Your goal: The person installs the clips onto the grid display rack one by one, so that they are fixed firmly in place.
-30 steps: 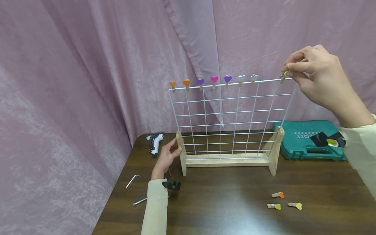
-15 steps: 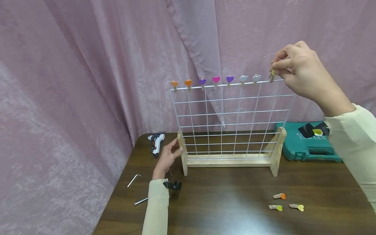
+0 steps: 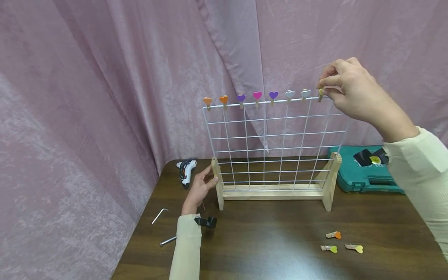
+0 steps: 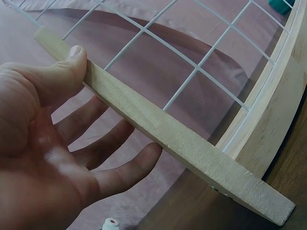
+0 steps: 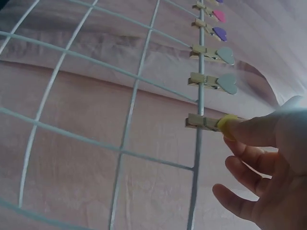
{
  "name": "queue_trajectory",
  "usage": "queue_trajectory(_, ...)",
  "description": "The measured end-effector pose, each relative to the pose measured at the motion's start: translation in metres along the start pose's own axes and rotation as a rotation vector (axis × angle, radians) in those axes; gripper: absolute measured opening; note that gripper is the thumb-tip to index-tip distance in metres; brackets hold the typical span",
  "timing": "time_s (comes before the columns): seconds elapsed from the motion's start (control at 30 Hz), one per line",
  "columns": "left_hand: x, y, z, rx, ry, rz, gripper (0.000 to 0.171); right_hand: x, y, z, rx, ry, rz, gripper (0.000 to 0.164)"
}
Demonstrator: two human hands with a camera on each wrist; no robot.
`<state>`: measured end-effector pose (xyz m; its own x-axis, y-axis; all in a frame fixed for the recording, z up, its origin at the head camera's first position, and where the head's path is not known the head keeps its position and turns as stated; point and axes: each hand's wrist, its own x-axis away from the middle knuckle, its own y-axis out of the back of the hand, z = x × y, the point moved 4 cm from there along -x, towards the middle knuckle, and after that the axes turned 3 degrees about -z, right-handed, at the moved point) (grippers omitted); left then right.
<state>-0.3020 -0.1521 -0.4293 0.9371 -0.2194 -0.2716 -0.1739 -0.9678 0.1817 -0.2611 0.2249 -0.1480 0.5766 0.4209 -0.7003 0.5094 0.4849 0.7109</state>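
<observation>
At the far left of the table [image 3: 266,237] lie an L-shaped hex key [image 3: 160,216] and a bolt [image 3: 168,241], with the glue gun [image 3: 188,171] behind them. My left hand [image 3: 199,190] holds the left wooden upright [image 4: 158,122] of the stand, thumb on one side and fingers on the other. From there the white wire grid [image 4: 196,68] goes to the right, and on its top wire [image 5: 196,155] seven heart clothespins [image 3: 257,95] sit in a row, the last two pale. Just beside these, my right hand [image 3: 355,91] pinches the yellow-heart clothespin [image 5: 204,122] by its heart end. Its long axis stands across the wire, with the wooden tips at the grid side; whether they grip it fully, I cannot tell. The right hand is much nearer to it; from my left hand it lies up and to the right. Below, three loose clothespins [image 3: 333,235] lie on the table, and the green tool case [image 3: 351,177] is behind the stand's right end.
</observation>
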Motion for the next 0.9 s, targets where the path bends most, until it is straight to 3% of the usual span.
queue_trajectory(0.13, -0.001, 0.001, 0.000, -0.001, -0.006, -0.002, 0.055, 0.004, 0.000, -0.001, -0.027, -0.040, 0.024, 0.016)
queue_trajectory(0.27, 0.001, 0.003, 0.000, 0.013, -0.018, -0.008, 0.055, 0.011, 0.003, 0.001, -0.053, -0.055, -0.008, 0.027)
queue_trajectory(0.63, 0.002, 0.005, -0.004, 0.009, -0.044, -0.005, 0.054, 0.050, 0.010, 0.010, -0.095, 0.118, -0.210, 0.032)
queue_trajectory(0.77, 0.001, 0.003, -0.004, 0.011, -0.034, 0.007, 0.054, 0.071, 0.008, 0.011, -0.116, 0.123, -0.238, 0.018)
queue_trajectory(0.9, 0.000, 0.002, -0.004, 0.002, -0.040, -0.001, 0.053, 0.091, 0.003, 0.015, -0.159, 0.135, -0.255, 0.045)
